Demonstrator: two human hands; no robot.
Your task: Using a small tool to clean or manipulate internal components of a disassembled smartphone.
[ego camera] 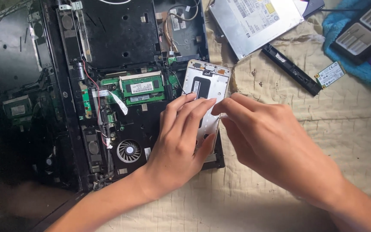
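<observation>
A white phone frame with an opened back lies on the corner of an opened black laptop chassis. My left hand lies flat on the lower part of the phone, fingers pressing it down. My right hand comes in from the right, its fingertips pinching at the phone's right edge near the middle. The phone's lower half is hidden under both hands.
The laptop shows green memory modules, a round fan and loose wires. On the beige quilted cloth lie a silver optical drive, a black bezel strip, a small circuit card and a blue towel under a black part.
</observation>
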